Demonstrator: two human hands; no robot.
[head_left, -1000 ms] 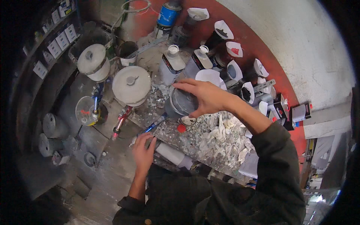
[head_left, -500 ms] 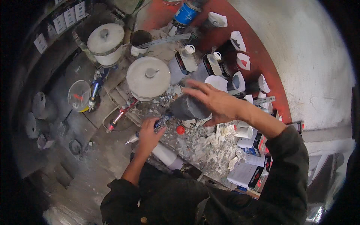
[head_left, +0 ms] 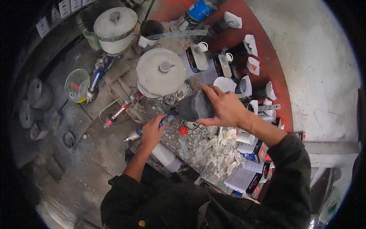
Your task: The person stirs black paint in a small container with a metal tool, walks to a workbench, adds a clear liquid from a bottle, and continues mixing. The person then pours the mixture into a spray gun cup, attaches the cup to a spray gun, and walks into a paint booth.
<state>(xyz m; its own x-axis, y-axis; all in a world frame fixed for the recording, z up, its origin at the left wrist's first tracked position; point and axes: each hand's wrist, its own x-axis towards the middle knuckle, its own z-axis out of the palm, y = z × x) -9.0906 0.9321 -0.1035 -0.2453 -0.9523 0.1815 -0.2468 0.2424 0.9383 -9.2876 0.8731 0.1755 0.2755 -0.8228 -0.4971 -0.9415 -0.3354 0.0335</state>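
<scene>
My left hand (head_left: 151, 131) is wrapped round a blue spray gun (head_left: 167, 118), partly hidden by my fingers. A silver fitting (head_left: 133, 136) sticks out past that hand on the left. At the gun's right side is a dark grey paint cup (head_left: 188, 108), tilted over the bench. My right hand (head_left: 227, 107) grips the cup's right end, with fingers over the far side and thumb along the near side. A red cap (head_left: 183, 131) lies on the bench just below the cup.
Paint-crusted bench (head_left: 206, 152) bears crumpled white rags (head_left: 221, 147). Behind stand a white-lidded pot (head_left: 158, 76) and another lidded pot (head_left: 114, 32). Red (head_left: 124, 110) and blue (head_left: 98, 76) spray guns hang left. Metal cans (head_left: 196, 57) and paper-topped cups (head_left: 244, 86) line the right.
My right hand has closed from spread fingers above the cup to a grip on its end. The cup has tipped slightly, and the whole view has shifted a little.
</scene>
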